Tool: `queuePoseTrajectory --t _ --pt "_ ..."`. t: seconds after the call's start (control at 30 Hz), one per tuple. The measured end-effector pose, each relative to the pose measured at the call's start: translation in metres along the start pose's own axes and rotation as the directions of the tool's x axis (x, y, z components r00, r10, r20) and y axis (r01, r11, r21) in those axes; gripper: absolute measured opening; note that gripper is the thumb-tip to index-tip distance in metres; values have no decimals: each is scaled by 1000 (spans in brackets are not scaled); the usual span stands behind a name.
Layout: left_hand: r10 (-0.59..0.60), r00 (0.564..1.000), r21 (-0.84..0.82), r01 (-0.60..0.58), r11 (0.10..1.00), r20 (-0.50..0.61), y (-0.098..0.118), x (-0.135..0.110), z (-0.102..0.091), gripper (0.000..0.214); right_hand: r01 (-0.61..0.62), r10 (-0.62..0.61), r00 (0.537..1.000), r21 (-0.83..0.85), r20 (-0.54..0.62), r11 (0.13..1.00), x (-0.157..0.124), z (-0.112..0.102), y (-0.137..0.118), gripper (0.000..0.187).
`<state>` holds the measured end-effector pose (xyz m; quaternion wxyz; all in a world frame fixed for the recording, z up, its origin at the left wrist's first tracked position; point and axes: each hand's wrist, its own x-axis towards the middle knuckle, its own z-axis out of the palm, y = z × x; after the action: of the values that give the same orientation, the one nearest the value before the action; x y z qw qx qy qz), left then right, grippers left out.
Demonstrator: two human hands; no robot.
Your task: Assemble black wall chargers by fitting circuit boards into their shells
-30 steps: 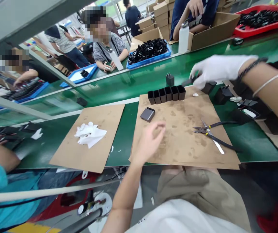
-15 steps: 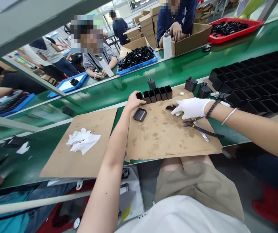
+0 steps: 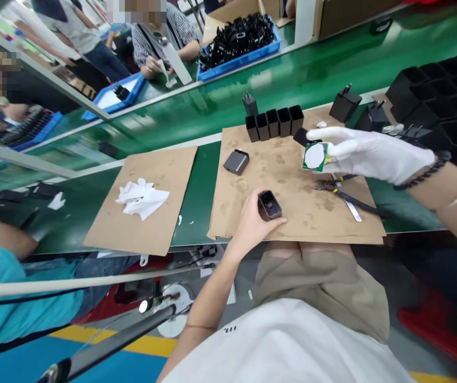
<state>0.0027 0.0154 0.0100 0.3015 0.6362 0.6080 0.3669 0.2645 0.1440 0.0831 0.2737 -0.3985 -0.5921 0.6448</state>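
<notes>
My bare left hand [image 3: 250,221] grips a black charger housing [image 3: 270,205] over the near part of the cardboard sheet [image 3: 248,197], its open end tilted up toward me. In my white-gloved right hand [image 3: 372,151] is a green circuit board [image 3: 315,157] with a white round patch and a black piece [image 3: 301,136] at its far side; I cannot tell if the two are joined. Below that hand lie cutting pliers [image 3: 356,201] with black handles, across a thin metal tool [image 3: 353,210]. A closed dark charger [image 3: 237,161] rests left on the sheet.
Several empty black housings [image 3: 274,124] stand in a row at the sheet's far edge. Chargers with prongs [image 3: 345,104] stand behind, and many housings [image 3: 447,101] fill the right. White cloth [image 3: 143,198] lies on another cardboard [image 3: 133,234]. Across the green bench, a person sits by a blue tray [image 3: 239,61].
My left hand has taken the leftmost housing from the row and brought it toward me. My right hand has lifted the black piece, and the green board now shows. The view has tilted down.
</notes>
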Motion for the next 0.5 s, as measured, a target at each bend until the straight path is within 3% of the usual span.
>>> queuePoseTrajectory --t 0.13,0.2,0.3,0.43,0.5 --pt "-60 998 -144 56 988 -22 -3 -9 11 64 -67 87 995 360 -39 931 -38 33 18 30" --pt "-38 999 -168 34 985 -19 8 -11 8 69 40 9 989 329 -144 944 -51 52 21 30" --pt "78 997 -157 -78 984 -7 32 -15 -1 74 285 -228 923 154 -311 946 -64 76 16 35" --pt "242 970 -146 -242 959 -14 57 -18 -15 67 455 -440 835 -34 -331 890 -79 91 4 45" --pt "287 958 -114 -287 951 -19 66 -18 -20 64 416 -405 868 -23 -289 909 -85 93 0 45"
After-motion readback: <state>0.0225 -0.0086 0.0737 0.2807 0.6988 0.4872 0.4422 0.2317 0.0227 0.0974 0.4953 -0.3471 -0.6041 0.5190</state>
